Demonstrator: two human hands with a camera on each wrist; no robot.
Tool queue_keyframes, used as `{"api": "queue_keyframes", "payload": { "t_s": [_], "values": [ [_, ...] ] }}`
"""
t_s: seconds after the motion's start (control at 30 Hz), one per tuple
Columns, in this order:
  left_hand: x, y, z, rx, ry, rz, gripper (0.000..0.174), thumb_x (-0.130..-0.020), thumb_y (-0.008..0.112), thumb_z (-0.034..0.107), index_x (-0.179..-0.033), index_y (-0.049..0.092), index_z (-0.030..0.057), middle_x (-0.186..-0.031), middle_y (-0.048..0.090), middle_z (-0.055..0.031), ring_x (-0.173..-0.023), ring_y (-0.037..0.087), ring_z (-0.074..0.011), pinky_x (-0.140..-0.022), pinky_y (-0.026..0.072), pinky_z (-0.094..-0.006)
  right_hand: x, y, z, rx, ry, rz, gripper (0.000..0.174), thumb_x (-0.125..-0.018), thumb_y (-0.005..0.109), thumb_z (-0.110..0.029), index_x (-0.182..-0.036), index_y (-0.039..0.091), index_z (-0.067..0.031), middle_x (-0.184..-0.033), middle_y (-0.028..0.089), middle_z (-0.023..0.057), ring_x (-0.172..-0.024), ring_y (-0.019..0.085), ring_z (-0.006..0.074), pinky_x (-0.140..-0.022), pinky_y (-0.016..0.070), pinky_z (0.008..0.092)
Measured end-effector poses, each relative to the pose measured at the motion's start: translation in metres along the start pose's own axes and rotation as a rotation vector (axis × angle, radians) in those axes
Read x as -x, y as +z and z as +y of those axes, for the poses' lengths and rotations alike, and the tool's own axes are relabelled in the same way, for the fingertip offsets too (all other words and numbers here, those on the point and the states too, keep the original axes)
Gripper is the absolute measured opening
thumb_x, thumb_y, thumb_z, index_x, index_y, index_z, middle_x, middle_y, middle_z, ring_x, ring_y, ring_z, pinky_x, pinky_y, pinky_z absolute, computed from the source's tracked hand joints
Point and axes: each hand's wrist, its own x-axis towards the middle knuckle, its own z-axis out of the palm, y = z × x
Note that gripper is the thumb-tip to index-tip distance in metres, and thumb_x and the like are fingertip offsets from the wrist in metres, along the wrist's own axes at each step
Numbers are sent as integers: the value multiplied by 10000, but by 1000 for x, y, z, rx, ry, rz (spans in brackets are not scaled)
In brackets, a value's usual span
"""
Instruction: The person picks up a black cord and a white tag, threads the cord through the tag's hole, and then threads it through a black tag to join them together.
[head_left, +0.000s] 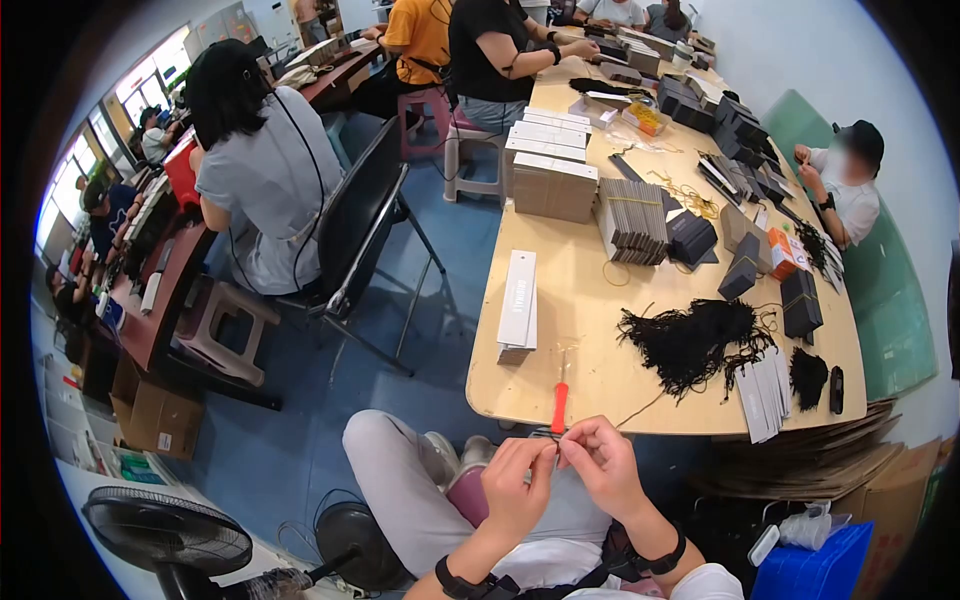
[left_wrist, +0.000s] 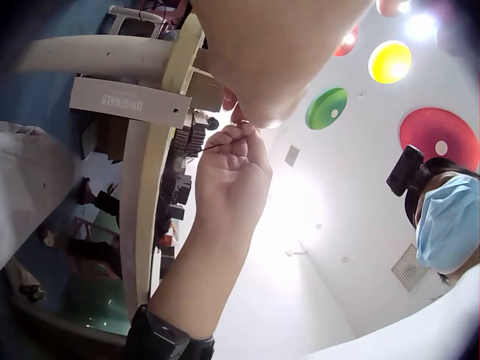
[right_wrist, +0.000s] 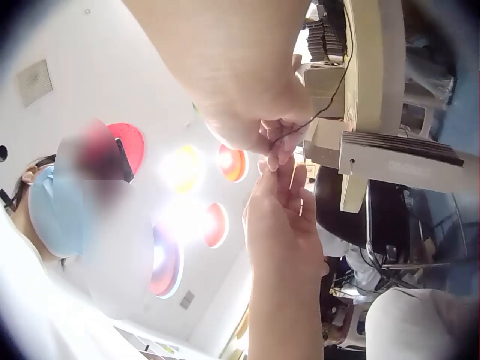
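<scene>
Above the lap, my left hand (head_left: 518,484) and right hand (head_left: 604,464) meet at their fingertips. A thin dark cord (right_wrist: 324,110) runs from the right hand's fingers toward the table, and both hands pinch it where thumbs and forefingers come together. The cord's end is hidden among the fingertips. Just beyond the hands, a red-handled tool (head_left: 560,405) lies at the table's front edge. Behind that stands a small stack of white hang tags (head_left: 517,300), printed ORIGINALS, with a punched hole that shows in the left wrist view.
On the table (head_left: 590,385) lie a heap of black cords (head_left: 690,335), white tags (head_left: 763,395), dark bundled tags (head_left: 740,268) and larger tag stacks (head_left: 555,185). A folding chair (head_left: 360,225) and a fan (head_left: 168,525) stand at left. Several people sit around.
</scene>
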Motion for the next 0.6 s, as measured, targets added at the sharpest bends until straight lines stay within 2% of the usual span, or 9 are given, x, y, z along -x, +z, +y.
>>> {"api": "queue_keyframes", "payload": {
  "t_s": [0.23,0.37,0.6],
  "values": [
    [5,2,-3,188,-124,-12,57,-840,632,12,-885,644,-21,-800,630,-92,-679,581,-135,-604,459,-232,0,-6,-1,-16,34,-67,112,-928,543,-48,-1013,511,18,-826,606,61,-743,575,88,-668,466,223],
    [8,0,-3,260,-199,-14,65,-850,631,20,-897,644,-23,-838,626,-85,-709,579,-125,-619,452,-223,2,-6,-4,-44,59,-116,136,-934,530,-50,-1045,491,16,-830,608,66,-758,579,89,-673,460,216],
    [9,1,-2,309,-224,-13,80,-862,627,26,-921,647,-22,-853,621,-73,-729,568,-113,-638,442,-211,3,-4,3,-127,90,-55,134,-926,536,-32,-1036,483,22,-822,609,71,-771,592,103,-680,470,221]
  ]
}}
